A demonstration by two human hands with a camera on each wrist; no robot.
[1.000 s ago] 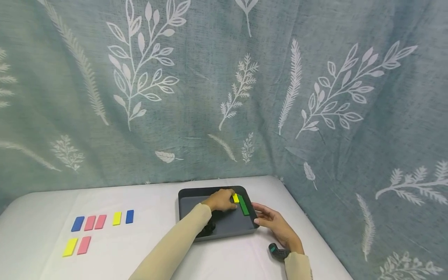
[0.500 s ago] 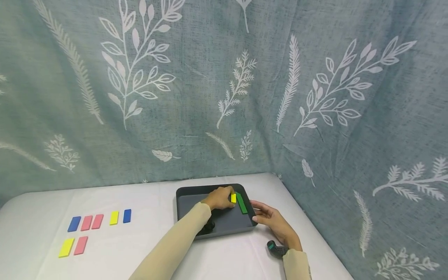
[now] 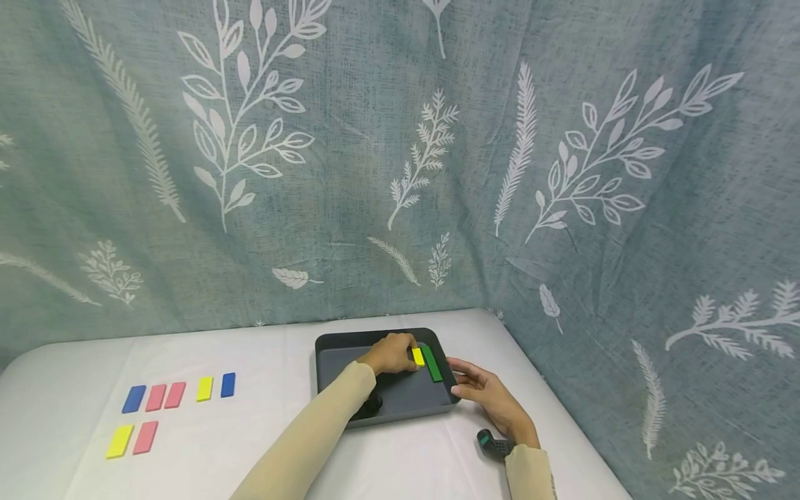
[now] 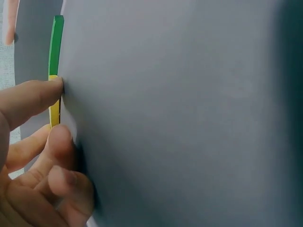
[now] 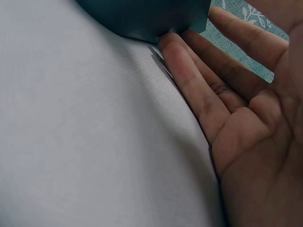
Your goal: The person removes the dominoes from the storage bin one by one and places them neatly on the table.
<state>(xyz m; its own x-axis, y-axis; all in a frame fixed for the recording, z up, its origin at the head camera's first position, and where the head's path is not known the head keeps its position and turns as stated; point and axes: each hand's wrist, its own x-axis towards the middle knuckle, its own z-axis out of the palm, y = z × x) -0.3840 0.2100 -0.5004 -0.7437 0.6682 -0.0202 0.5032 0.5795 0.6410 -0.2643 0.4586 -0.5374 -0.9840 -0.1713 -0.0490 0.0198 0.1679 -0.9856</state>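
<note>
My left hand (image 3: 392, 353) reaches into a dark grey tray (image 3: 412, 415) and pinches a flat yellow block (image 3: 418, 357) between thumb and fingers. Just right of that block, along the tray's right side, lies a green strip (image 3: 432, 363). In the left wrist view, a finger and the thumb hold the ends of the yellow block (image 4: 54, 112), beyond which the green strip (image 4: 56, 45) shows. My right hand (image 3: 492, 399) is at the tray's right front corner. Seen from the right wrist, its fingers (image 5: 182, 66) extend and touch the tray wall (image 5: 151, 19).
Left of the tray, flat blocks lie on the white table (image 3: 269, 444): two blue, including one blue block (image 3: 228, 385), two yellow, including one yellow block (image 3: 120, 441), and three pink, including one pink block (image 3: 145, 437). A patterned curtain (image 3: 350, 173) hangs behind.
The yellow block in my left hand has shifted slightly toward the near side of the tray, beside the green strip. My right hand stays at the tray corner. The head view moved slightly.
</note>
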